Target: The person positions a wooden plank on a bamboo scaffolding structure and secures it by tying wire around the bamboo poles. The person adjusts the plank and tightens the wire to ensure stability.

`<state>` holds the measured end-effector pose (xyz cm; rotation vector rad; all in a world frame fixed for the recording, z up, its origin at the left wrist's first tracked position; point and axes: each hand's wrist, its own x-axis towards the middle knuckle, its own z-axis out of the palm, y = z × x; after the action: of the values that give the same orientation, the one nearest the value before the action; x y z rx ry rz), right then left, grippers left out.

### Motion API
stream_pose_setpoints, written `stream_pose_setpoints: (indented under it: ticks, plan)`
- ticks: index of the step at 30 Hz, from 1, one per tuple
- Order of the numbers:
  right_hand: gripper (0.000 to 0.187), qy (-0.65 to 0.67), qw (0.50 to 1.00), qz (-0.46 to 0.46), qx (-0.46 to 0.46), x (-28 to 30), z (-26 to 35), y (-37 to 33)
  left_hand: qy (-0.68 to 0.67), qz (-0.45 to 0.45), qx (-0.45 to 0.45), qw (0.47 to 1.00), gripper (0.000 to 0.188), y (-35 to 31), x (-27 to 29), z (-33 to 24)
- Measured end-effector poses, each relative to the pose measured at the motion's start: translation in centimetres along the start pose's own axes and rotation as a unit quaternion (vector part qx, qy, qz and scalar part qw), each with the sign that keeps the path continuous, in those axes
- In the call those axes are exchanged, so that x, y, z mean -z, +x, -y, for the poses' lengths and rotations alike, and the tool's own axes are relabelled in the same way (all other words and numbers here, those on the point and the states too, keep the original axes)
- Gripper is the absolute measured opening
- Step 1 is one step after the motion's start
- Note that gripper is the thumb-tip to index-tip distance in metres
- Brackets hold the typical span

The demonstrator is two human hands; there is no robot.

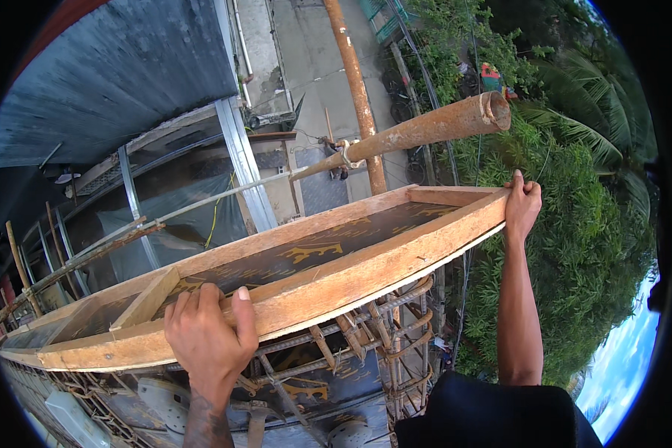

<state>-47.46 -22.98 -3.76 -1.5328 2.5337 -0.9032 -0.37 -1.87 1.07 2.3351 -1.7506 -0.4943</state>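
Note:
A long formwork panel [366, 282], dark plywood with printed yellow marks framed in raw timber, stretches from the far left to the right in front of me. My left hand [210, 336] is closed over its near timber edge, with the fingers on the inner side and the thumb on top. At the panel's right end, my right hand [523, 205] grips the corner, its fingers bent over the timber. Below the near edge runs a cage of rusty rebar [313, 367], partly hidden by the panel and my left hand.
A rusty scaffold pipe [425, 136] crosses an upright pipe [360, 89] beyond the panel, joined by a clamp [349, 154]. Corrugated roofing [127, 82] lies at the upper left, and a paved lane [313, 60] far below. Perforated grey footwear [164, 403] shows beneath the rebar. Trees [567, 246] fill the right.

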Motion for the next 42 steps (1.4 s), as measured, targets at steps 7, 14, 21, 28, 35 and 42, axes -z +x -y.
stream_pose_setpoints:
  ticks: [7,14,21,28,35,42]
  plan:
    - [0.038,0.020,1.000,0.003,0.000,-0.1,0.0,0.1,-0.019,0.014,0.010,1.000,0.028,0.1,0.2,-0.2]
    - [0.039,0.003,0.999,-0.022,-0.030,0.2,0.8,-0.3,-0.012,-0.004,0.004,1.000,0.031,0.1,0.0,-0.2]
    - [0.040,-0.001,0.999,-0.021,-0.038,0.0,0.2,0.0,0.031,-0.022,-0.002,0.999,0.034,-0.5,-0.8,0.2]
    - [0.047,-0.003,0.999,-0.021,-0.034,-0.5,-0.8,0.9,0.020,-0.020,0.025,0.999,0.042,-0.4,-0.7,-0.6]
    - [0.062,-0.058,0.996,-0.028,-0.057,-1.2,-1.4,1.9,0.021,-0.034,0.035,0.999,0.044,-0.3,-0.7,-0.6]
    - [0.074,-0.044,0.998,-0.024,-0.034,-1.0,-1.1,1.7,0.020,-0.031,0.035,0.999,0.046,-0.3,-0.5,-0.3]
